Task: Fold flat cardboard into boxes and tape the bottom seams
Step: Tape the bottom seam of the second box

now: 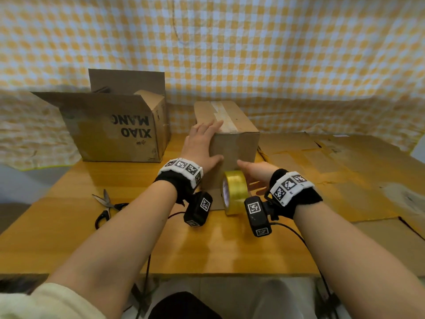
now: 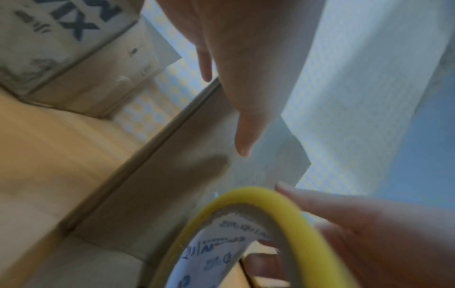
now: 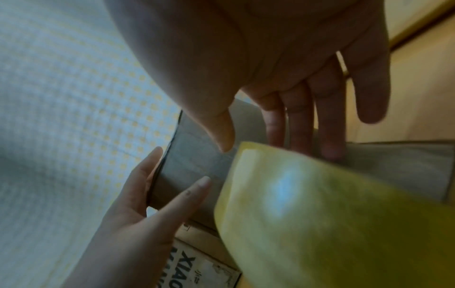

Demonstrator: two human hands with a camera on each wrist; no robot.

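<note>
A small closed cardboard box (image 1: 232, 137) stands mid-table, with a pale tape strip (image 1: 224, 118) along its top seam. My left hand (image 1: 202, 143) lies over its top left edge, fingers straight on top and thumb flat on the near face; the left wrist view shows the same hand (image 2: 241, 78) on the box (image 2: 160, 185). A yellow tape roll (image 1: 234, 192) stands on edge against the box's near face. My right hand (image 1: 255, 170) reaches past the roll with straight fingers, touching it. The right wrist view shows that hand (image 3: 295, 78) above the roll (image 3: 320, 214).
A larger open box (image 1: 110, 130) printed XIAO MANG stands at the back left. Scissors (image 1: 107, 207) lie on the wooden table (image 1: 92, 238) to the left. Flat cardboard sheets (image 1: 345, 169) cover the right side. Checkered cloth (image 1: 253, 54) hangs behind.
</note>
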